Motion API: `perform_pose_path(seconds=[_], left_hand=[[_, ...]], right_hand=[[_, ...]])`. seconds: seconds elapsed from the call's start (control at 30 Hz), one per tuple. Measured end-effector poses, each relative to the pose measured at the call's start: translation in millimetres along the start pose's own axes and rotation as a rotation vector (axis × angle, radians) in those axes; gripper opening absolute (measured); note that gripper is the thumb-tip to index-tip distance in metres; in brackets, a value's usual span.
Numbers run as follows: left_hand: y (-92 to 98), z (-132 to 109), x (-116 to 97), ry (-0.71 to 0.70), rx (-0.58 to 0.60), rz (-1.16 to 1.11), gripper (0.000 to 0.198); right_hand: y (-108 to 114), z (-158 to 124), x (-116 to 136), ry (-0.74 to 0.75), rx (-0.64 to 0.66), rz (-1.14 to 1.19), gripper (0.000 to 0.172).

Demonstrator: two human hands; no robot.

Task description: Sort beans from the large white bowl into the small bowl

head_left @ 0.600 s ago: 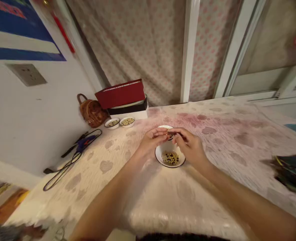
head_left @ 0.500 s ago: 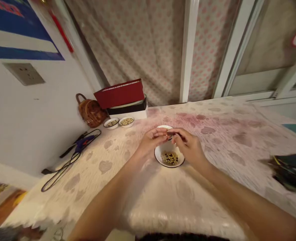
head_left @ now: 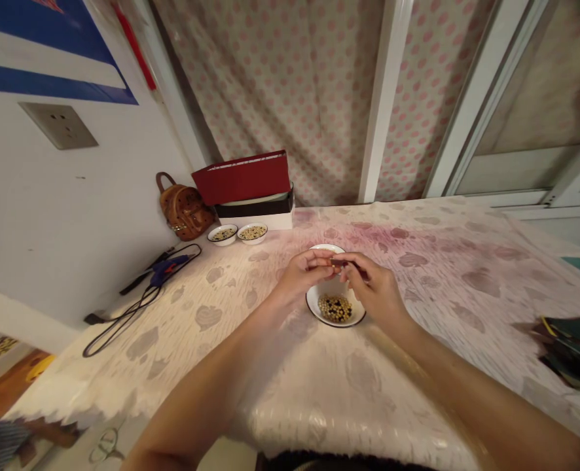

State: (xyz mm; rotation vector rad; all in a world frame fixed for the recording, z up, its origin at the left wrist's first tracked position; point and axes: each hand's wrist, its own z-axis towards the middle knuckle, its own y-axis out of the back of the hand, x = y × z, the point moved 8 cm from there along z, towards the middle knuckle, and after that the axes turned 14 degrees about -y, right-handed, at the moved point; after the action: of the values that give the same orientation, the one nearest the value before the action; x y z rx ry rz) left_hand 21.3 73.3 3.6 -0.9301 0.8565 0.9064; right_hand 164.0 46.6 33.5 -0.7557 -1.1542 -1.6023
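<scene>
Nearest the person, just below the hands, a white bowl [head_left: 326, 288] stands upright on the table [head_left: 270, 373], small yellow and black beads [head_left: 335, 308] in its bottom. Above its far side, a small dark piece [head_left: 338, 262] sits between the hands. The right hand [head_left: 379, 285] grasps it with thumb and fingers; the left hand [head_left: 300, 276] has its fingertips bunched at the other end, gripping or merely touching, one cannot tell. Its long axis runs roughly crosswise between the hands, the visible end pointing left; the rest is hidden by the right fingers. The step in hand seems to be fine two-handed work on this piece, and the next move probably calls for a light, steady pinch. Just beyond the hands stands a second white bowl [head_left: 327, 248], partly covered by them.
</scene>
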Motion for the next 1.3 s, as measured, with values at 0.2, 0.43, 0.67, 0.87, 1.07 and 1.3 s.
perform_pose_path(seconds=[0.2,0.43,0.67,0.87,1.07,1.3], left_hand=[[0.5,0.8,2.1,-0.007,-0.002,-0.015,0.035],[-0.4,0.4,1.7,-0.003,0.002,-0.014,0.038],[-0.9,-0.5,2.2,0.004,-0.009,-0.017,0.040],[-1.0,-0.8,2.0,0.005,-0.005,-0.016,0.038],[-2.2,-1.9,1.2,0.018,-0.001,-0.024,0.037],[-3.1,-2.2,-1.4,0.018,-0.013,-0.026,0.038]], right_hand=[[-0.1,0.6,1.5,-0.011,0.006,-0.001,0.027],[0.1,0.3,0.7,-0.026,0.021,-0.012,0.029],[-0.8,1.9,-1.3,-0.037,0.025,-0.020,0.030],[0.1,2.2,-1.5,-0.045,0.023,-0.027,0.031],[-0.3,2.1,-2.8,-0.056,0.026,-0.019,0.030],[-1.1,1.8,-2.8,-0.048,0.023,-0.017,0.031]])
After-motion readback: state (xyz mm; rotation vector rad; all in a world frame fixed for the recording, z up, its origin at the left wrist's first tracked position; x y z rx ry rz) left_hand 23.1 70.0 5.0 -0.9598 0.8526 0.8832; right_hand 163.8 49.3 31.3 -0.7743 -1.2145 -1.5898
